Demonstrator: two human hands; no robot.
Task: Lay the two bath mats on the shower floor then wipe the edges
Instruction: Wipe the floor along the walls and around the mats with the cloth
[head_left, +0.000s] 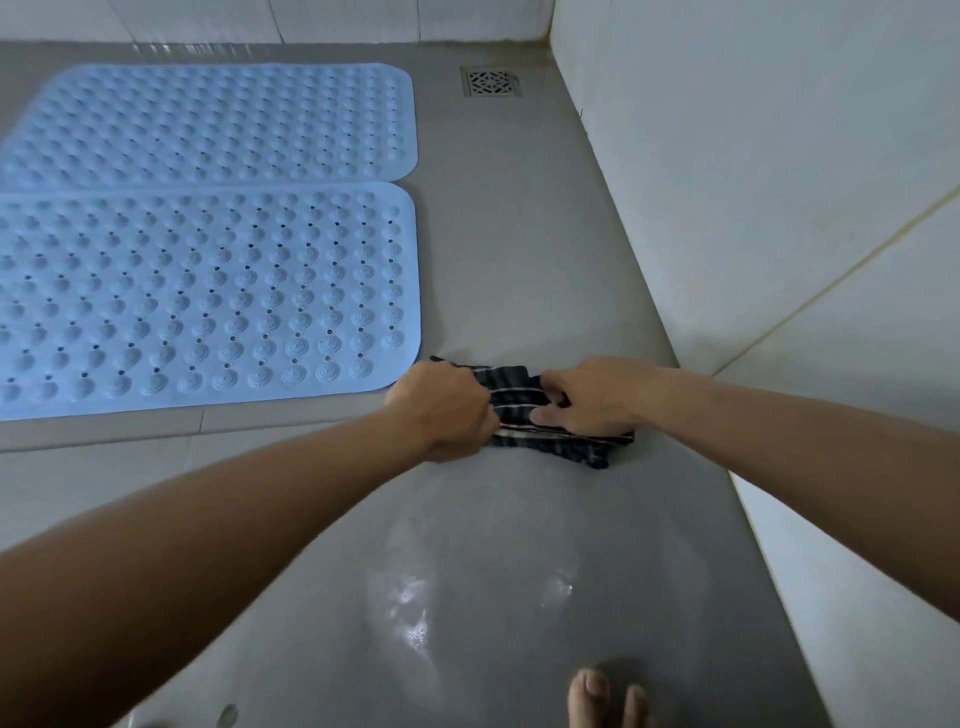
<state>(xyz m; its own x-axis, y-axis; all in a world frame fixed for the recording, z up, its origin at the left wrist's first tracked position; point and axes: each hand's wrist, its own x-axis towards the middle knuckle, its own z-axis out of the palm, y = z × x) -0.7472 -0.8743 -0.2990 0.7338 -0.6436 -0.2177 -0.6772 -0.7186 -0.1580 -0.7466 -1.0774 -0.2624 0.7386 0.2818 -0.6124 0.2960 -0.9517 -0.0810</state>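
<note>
**A:** Nearest is the left forearm stretching in from the lower corner, with bare toes at the bottom edge. What are the hands doing?

**B:** Both hold a dark striped cloth bunched on the floor. The left hand has its fingers curled over one end, and the right hand pinches the other between thumb and fingers.

**A:** And the mats?

**B:** Both lie flat. The far blue mat sits beside the near blue mat, long edges about touching. The cloth lies just beside the near mat's right-hand corner.

**A:** What could go wrong?

**B:** I'd say a stroke along that corner could catch the rim and peel it up or push the mat askew. There's also a glossy wet patch between the toes and the cloth, so a bare foot might slip there.

**A:** The room?

**B:** There's a smooth grey shower floor and white wall tiles with yellowed grout. A square metal drain grate sits in the far corner, well apart from the cloth.
</note>
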